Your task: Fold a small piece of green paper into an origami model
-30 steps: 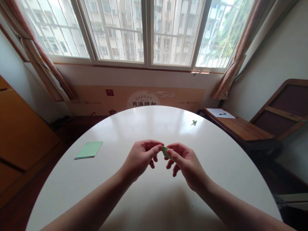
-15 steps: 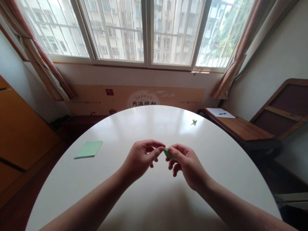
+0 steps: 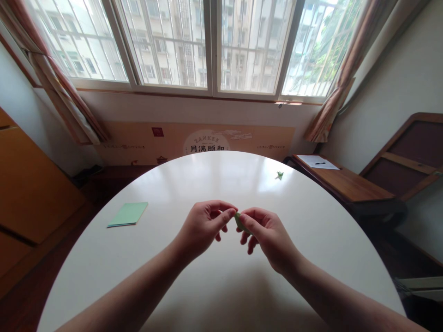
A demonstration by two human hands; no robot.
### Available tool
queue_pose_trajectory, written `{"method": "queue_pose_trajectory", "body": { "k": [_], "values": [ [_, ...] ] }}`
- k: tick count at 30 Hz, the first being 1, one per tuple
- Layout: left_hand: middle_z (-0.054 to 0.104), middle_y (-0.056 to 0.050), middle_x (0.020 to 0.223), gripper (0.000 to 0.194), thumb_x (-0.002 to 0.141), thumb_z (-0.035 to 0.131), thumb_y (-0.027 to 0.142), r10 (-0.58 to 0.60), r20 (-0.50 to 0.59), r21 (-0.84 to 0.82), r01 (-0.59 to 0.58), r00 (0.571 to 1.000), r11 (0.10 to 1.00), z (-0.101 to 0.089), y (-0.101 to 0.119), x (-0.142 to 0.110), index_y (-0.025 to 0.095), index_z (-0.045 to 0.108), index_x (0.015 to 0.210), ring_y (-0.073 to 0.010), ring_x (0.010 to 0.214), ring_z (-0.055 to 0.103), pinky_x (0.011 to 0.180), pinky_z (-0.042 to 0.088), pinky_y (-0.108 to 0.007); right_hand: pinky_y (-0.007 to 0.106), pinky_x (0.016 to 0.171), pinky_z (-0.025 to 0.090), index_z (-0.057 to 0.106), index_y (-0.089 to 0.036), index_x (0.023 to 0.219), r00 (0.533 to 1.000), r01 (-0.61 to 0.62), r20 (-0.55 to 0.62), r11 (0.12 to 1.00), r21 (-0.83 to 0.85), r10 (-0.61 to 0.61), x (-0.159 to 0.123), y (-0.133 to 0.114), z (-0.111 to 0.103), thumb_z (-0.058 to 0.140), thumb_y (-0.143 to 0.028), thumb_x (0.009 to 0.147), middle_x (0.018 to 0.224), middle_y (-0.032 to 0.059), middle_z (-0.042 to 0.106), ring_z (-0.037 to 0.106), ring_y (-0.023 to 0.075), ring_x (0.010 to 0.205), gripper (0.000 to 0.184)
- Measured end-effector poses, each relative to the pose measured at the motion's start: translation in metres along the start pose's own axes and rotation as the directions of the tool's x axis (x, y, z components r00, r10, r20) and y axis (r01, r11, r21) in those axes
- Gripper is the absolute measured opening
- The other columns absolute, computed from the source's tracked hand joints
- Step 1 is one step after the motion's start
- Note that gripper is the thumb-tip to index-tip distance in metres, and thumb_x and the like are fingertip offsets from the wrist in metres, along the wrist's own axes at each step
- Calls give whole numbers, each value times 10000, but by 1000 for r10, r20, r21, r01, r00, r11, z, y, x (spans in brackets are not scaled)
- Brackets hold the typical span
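A small folded piece of green paper is held up between both hands, above the white table. My left hand pinches its left tip between thumb and forefinger. On the other side, my right hand grips the paper with the thumb on its near face, and the fingers behind cover part of it. The remaining fingers of both hands curl loosely below. How the paper is folded inside the grip cannot be made out.
A stack of light green paper squares lies on the round white table at left. Toward the far right edge sits a small green folded-paper figure. Beyond it, a wooden chair bears a white sheet with a pen.
The right thumb and fingers have shifted slightly left and down along the folded paper, which has tilted a little. The left hand stays almost still.
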State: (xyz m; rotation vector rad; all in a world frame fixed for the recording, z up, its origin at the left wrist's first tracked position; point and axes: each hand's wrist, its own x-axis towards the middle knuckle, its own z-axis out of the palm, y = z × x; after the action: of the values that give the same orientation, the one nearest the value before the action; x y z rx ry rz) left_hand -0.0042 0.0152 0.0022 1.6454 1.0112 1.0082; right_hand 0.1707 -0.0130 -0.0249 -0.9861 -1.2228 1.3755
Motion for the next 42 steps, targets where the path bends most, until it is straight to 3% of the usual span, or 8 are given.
{"method": "queue_pose_trajectory", "body": {
  "k": [5,12,24,29,34,38,42],
  "values": [
    [679,-37,659,239,831,680,291,20,50,16,-21,999,1000,-1,1,-1,106,750,965,-125,553,587,377,485,-170,178,378,450,702,-149,812,999,-53,-5,996,73,53,0,-1,0,718,-459,832,700,28,654,607,124,538,311],
    [653,-17,616,199,841,669,283,33,48,30,-34,998,999,-1,0,0,120,753,920,-117,531,576,371,477,-161,179,354,438,688,-151,806,999,-40,4,996,82,40,0,1,-1,705,-461,838,694,16,637,598,117,499,313],
    [630,-2,593,180,830,649,259,4,26,9,-4,1000,1000,-1,1,0,115,738,890,-106,510,559,359,462,-153,181,354,440,701,-147,875,999,23,39,999,-30,-22,0,0,0,735,-469,828,724,19,655,601,113,503,327],
    [602,13,564,164,828,647,244,-54,27,-19,54,998,998,0,3,-2,119,736,885,-97,480,527,355,454,-159,183,359,443,710,-141,873,999,39,23,995,-95,-37,-1,0,0,704,-468,850,712,27,656,603,117,514,328],
    [611,-1,584,161,821,669,269,-178,65,-136,186,982,973,2,7,-2,122,733,841,-97,496,512,350,420,-151,185,358,438,699,-148,844,999,39,10,993,-110,-38,-1,-1,1,696,-461,854,700,21,651,604,120,508,313],
    [575,14,557,162,819,664,276,-212,21,-142,213,977,967,2,9,0,122,712,809,-89,474,488,346,394,-148,184,367,436,689,-151,811,1000,18,-3,996,-82,-18,-1,-1,0,702,-441,846,689,18,653,601,118,505,292],
    [568,15,564,202,854,623,317,-142,-42,-14,141,989,990,0,9,-1,127,690,838,-109,478,514,359,425,-178,181,361,417,670,-153,768,1000,-22,-12,1000,-19,22,-1,-1,-1,716,-429,827,673,13,650,590,115,495,286]
  ]
}}
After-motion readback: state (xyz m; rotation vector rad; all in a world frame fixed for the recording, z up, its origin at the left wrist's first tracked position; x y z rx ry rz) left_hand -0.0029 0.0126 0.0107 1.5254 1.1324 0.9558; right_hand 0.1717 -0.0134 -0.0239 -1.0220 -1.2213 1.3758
